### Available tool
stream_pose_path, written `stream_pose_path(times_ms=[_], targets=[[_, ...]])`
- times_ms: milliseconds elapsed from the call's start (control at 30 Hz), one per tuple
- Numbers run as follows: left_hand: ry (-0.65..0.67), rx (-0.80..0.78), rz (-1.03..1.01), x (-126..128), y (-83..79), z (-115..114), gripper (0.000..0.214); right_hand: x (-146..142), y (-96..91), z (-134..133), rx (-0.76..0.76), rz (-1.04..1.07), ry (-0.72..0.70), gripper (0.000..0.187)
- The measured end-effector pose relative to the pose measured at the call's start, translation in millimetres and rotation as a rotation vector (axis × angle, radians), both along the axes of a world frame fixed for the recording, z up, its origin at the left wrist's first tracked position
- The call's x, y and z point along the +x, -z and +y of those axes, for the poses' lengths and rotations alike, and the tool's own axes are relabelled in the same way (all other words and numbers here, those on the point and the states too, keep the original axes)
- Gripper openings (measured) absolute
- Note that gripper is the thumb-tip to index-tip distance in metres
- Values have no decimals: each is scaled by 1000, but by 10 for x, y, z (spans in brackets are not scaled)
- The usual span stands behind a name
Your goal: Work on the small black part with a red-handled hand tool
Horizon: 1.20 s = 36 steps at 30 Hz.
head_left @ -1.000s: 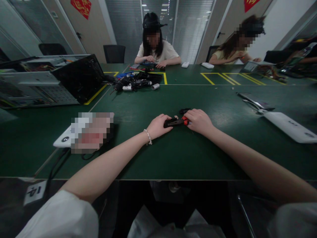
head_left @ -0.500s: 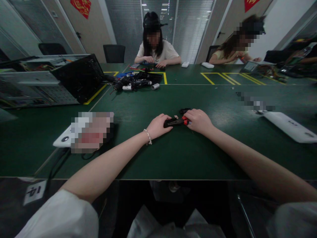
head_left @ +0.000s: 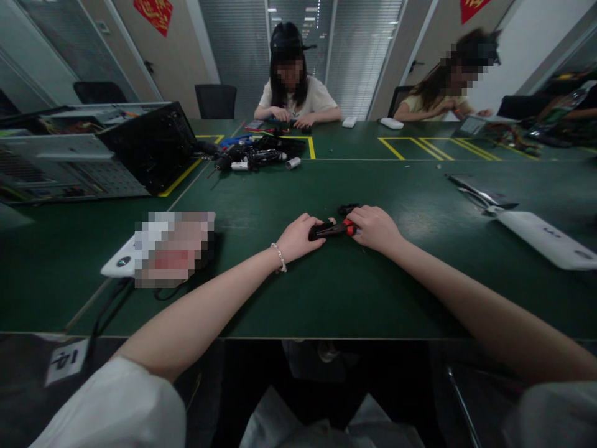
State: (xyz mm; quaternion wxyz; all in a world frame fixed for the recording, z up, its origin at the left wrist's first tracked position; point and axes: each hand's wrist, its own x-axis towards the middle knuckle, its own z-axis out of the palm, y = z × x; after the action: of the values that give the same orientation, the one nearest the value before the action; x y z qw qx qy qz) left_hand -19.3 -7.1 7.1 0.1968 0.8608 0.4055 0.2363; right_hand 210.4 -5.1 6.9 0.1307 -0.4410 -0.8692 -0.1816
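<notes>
Near the middle of the green table, my left hand (head_left: 297, 239) is closed around a small black piece (head_left: 315, 233) whose exact kind I cannot make out. My right hand (head_left: 375, 228) grips the red handles of a pair of pliers (head_left: 336, 229). The dark, narrow jaws point left and meet the black piece at my left fingers; whether they bite on it cannot be seen. A tiny pale bit shows just above the jaws. Right behind my right hand lies another small black part (head_left: 347, 209).
An opened computer case (head_left: 69, 165) stands at the left. Cables and a drill-like tool (head_left: 254, 152) lie heaped beyond my hands. A white power bank (head_left: 120, 264) is at left, another white device (head_left: 545, 239) at right. Two people (head_left: 298, 93) sit across the table (head_left: 298, 298).
</notes>
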Motion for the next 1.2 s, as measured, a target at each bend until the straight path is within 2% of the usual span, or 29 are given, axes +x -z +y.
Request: stream_pose_path(times_ms=[367,1200], targets=[[9,23,-9,-1,18,8,34,5,6,0,60,-43,-10,21],[-1,3,17,-1,-16,-8,32,12,19,20,2,-4,-2,19]])
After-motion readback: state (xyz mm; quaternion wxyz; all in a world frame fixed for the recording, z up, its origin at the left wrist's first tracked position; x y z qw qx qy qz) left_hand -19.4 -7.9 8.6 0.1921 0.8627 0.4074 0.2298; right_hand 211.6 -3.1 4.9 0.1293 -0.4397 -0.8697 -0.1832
